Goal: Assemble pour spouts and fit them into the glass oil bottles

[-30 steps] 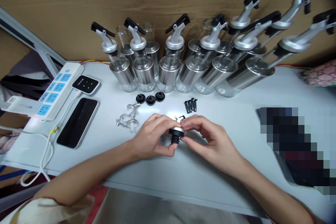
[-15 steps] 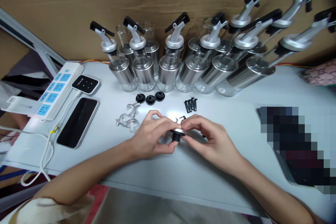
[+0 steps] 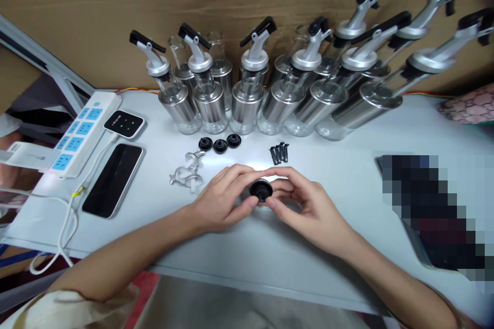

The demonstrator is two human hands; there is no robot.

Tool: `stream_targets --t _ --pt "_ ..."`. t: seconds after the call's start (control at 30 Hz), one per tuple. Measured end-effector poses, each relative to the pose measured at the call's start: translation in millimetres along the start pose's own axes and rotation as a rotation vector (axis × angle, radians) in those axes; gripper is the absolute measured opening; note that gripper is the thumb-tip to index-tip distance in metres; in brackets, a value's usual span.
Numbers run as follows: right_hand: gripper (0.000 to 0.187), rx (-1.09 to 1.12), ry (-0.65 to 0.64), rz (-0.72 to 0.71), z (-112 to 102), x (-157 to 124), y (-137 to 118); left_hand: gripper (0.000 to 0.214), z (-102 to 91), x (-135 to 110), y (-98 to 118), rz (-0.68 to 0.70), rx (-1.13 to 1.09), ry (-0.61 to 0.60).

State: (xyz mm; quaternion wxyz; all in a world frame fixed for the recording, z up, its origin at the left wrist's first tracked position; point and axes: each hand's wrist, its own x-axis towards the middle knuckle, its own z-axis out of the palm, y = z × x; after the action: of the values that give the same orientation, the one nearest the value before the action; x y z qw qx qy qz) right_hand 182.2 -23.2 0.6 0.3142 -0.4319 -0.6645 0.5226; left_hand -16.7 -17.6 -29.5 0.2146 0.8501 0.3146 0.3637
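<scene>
Between my two hands is a bottle pourer spout [image 3: 261,191], its black stopper underside turned toward me; its silver part is mostly hidden behind my fingers. My left hand [image 3: 227,195] is closed on its left side, thumb at the lower rim. My right hand [image 3: 303,198] pinches the right side with thumb and fingers. Left of my hands lie several silver spout pieces [image 3: 193,180]. Just beyond them sit three black stoppers [image 3: 220,146]. Several small black levers [image 3: 279,153] lie side by side beyond my right hand.
Glass-and-steel bottles [image 3: 247,103], several with pourers fitted, stand in rows along the cardboard backing. At left are a power strip [image 3: 90,131], a small white device [image 3: 125,124] and a phone [image 3: 113,180] with cables. A dark, pixelated object [image 3: 432,216] lies at right.
The pourer spout has been tipped, so its black stopper now faces me instead of pointing down. Both hands have turned with it, and my left thumb has moved up to the rim.
</scene>
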Motion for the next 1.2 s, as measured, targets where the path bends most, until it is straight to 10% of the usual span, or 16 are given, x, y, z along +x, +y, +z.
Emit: stream_targets --t 0.93,1.2 --pt "0.017 -0.295 -0.094 -0.173 7.7 -2.7 -0.2 0.056 0.8 -1.1 14.6 -0.341 -0.255 -0.297" --pt "0.013 -0.269 -0.085 -0.194 7.4 -5.8 1.1 0.053 1.7 -0.7 16.0 -0.203 -0.227 -0.161"
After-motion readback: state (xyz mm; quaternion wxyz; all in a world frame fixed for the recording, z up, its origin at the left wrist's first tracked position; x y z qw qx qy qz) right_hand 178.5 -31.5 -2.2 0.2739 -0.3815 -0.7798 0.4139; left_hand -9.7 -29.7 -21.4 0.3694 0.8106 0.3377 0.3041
